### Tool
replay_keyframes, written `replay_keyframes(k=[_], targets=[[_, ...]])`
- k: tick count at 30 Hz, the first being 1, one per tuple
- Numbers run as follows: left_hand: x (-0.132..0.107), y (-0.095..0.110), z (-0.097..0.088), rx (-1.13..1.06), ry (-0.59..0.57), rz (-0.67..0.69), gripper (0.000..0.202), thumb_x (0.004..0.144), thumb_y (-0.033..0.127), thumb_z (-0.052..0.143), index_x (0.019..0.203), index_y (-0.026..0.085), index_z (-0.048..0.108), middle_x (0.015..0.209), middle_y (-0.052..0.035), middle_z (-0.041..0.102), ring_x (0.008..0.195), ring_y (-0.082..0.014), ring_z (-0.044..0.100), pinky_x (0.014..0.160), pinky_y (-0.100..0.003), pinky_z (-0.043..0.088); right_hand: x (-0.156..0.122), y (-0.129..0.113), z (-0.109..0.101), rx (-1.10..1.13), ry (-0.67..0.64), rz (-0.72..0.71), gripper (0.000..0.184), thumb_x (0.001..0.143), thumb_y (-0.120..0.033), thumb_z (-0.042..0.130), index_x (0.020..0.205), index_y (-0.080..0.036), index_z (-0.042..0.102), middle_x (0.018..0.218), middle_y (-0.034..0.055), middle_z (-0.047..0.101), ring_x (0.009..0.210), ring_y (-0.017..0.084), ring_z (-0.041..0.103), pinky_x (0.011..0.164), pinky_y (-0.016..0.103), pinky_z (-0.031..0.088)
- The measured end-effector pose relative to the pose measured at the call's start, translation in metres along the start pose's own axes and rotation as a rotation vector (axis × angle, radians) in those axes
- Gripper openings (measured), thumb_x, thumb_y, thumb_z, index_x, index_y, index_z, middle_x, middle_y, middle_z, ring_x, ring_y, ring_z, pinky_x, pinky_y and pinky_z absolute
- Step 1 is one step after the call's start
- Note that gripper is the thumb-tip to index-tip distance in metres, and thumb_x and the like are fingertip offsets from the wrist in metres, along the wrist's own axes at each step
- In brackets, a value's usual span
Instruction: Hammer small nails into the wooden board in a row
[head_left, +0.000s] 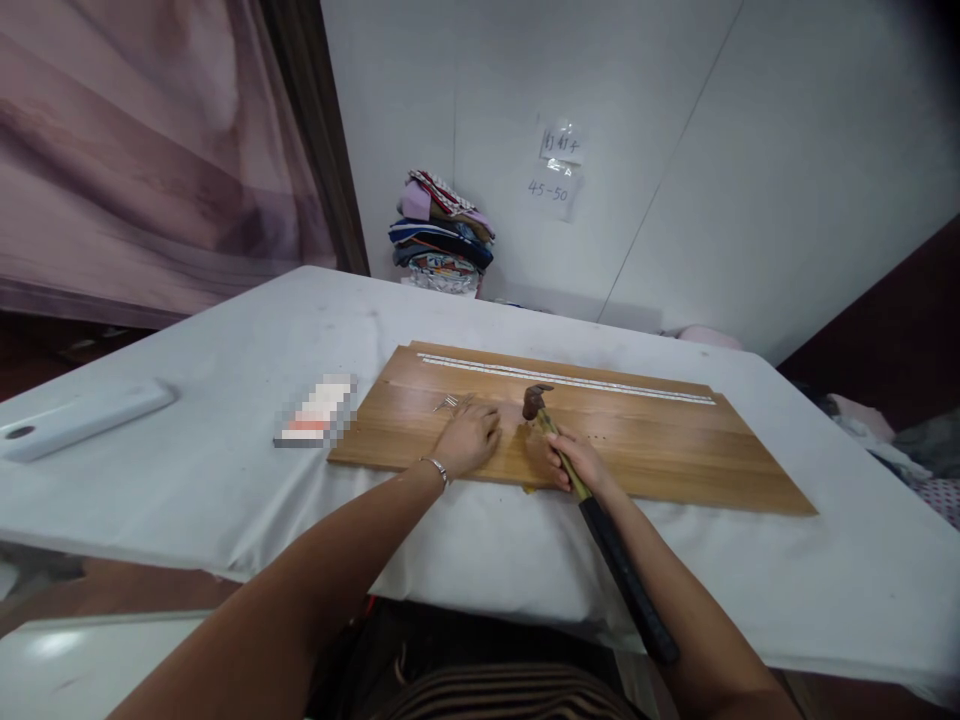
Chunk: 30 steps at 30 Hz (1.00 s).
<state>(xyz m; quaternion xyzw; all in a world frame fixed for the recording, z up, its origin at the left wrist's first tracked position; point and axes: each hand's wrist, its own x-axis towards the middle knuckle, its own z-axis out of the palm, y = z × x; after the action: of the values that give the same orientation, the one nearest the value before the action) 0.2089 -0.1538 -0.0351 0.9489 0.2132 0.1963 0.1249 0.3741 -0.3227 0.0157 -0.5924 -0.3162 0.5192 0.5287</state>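
My right hand (579,458) is closed round the light wooden handle of a claw hammer (619,575), close below its rusty head (535,400). The hammer's black grip runs back along my forearm, and its head is just above a wooden board (697,455). On the board lies my left hand (471,438), its fingers bent and drawn together; whatever they pinch is hidden. Several loose nails (448,402) lie just beyond its left side. A row of small dark nail heads or holes (596,437) marks the board right of the hammer.
White strips (570,378) run along the board's far edge. A white cloth (240,340) covers the table. Left of the board is a blurred-out flat object (315,412), with a long white object (90,418) farther left. Folded clothes (442,235) are stacked by the wall.
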Motion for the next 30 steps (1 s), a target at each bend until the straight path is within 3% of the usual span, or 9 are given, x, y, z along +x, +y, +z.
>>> replay_keyframes(k=[7, 15, 19, 26, 30], targets=[[0.000, 0.000, 0.000, -0.006, -0.029, -0.011, 0.027, 0.097, 0.023, 0.053, 0.109, 0.016, 0.076, 0.127, -0.0141, 0.073, 0.121, -0.0286, 0.062, 0.120, -0.051, 0.039, 0.004, 0.007, -0.001, 0.023, -0.002, 0.005, 0.054, 0.067, -0.061, 0.078, 0.089, -0.027, 0.043, 0.051, -0.0154, 0.048, 0.029, 0.007, 0.040, 0.029, 0.019, 0.028], [0.000, 0.000, 0.004, 0.024, 0.024, 0.016, 0.022, 0.096, 0.021, 0.054, 0.085, 0.019, 0.073, 0.101, -0.0101, 0.071, 0.107, -0.0253, 0.062, 0.121, -0.051, 0.036, 0.006, 0.016, -0.005, 0.035, 0.042, 0.015, 0.057, 0.065, -0.064, 0.079, 0.092, -0.027, 0.044, 0.052, -0.0143, 0.050, 0.029, 0.007, 0.039, 0.027, 0.019, 0.030], [0.000, 0.001, 0.005, 0.049, 0.033, 0.031, 0.025, 0.096, 0.021, 0.053, 0.081, 0.019, 0.072, 0.096, -0.0106, 0.070, 0.106, -0.0259, 0.061, 0.113, -0.047, 0.043, 0.006, 0.012, -0.004, 0.027, 0.038, 0.014, 0.054, 0.067, -0.062, 0.079, 0.090, -0.027, 0.044, 0.053, -0.0137, 0.050, 0.029, 0.007, 0.041, 0.027, 0.019, 0.031], [-0.002, 0.007, 0.000, 0.077, -0.063, -0.081, 0.020, 0.095, 0.024, 0.055, 0.088, 0.017, 0.072, 0.096, -0.0118, 0.072, 0.097, -0.0252, 0.066, 0.090, -0.038, 0.052, 0.007, 0.015, 0.000, 0.038, 0.030, 0.025, 0.058, 0.063, -0.063, 0.080, 0.092, -0.027, 0.044, 0.051, -0.0146, 0.049, 0.029, 0.008, 0.039, 0.026, 0.018, 0.030], [-0.002, 0.015, -0.008, 0.100, -0.168, -0.142, 0.029, 0.098, 0.031, 0.051, 0.087, 0.017, 0.074, 0.094, -0.0124, 0.076, 0.092, -0.0255, 0.070, 0.084, -0.037, 0.052, 0.006, 0.013, -0.001, 0.025, 0.019, 0.020, 0.058, 0.063, -0.063, 0.079, 0.088, -0.027, 0.042, 0.050, -0.0144, 0.049, 0.029, 0.007, 0.039, 0.026, 0.018, 0.031]])
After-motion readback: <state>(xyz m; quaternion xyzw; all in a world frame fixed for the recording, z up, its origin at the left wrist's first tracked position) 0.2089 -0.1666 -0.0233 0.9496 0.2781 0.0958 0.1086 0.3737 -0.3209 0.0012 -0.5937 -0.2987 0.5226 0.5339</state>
